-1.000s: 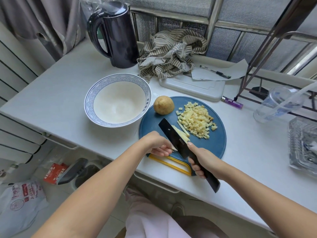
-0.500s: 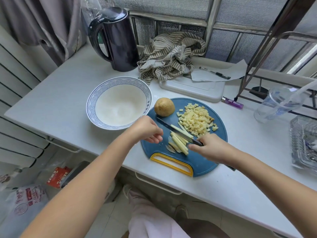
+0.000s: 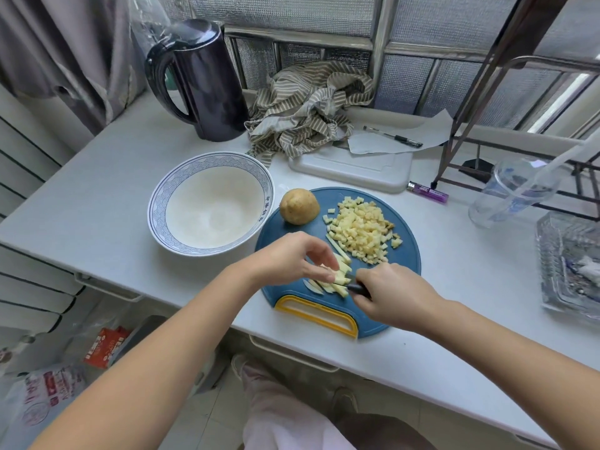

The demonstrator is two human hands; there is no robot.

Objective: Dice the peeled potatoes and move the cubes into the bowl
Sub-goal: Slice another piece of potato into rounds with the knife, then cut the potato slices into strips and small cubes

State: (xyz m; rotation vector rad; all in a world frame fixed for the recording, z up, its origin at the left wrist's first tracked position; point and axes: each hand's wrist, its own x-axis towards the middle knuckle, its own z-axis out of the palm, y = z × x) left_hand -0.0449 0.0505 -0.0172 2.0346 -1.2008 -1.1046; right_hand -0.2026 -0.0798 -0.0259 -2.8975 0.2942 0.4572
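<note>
A round blue cutting board (image 3: 407,254) with a yellow handle lies at the table's front edge. A pile of potato cubes (image 3: 362,230) covers its far right part. One whole potato (image 3: 299,206) sits at its far left. Potato strips (image 3: 337,279) lie near the handle. My left hand (image 3: 292,259) holds the strips down with curled fingers. My right hand (image 3: 394,295) grips the black knife (image 3: 357,288), whose blade is mostly hidden among the strips. The blue-rimmed white bowl (image 3: 211,206) stands left of the board and holds nothing.
A black kettle (image 3: 201,79) and a striped cloth (image 3: 308,105) stand at the back. A white board (image 3: 354,168) with paper and a pen, a purple lighter (image 3: 428,192), a plastic cup (image 3: 516,190), a glass tray (image 3: 571,264) and a metal rack (image 3: 487,92) fill the right.
The knife came down from lying flat over the board to cutting across the strips. My left hand moved right onto the strips, and my right hand moved in toward them.
</note>
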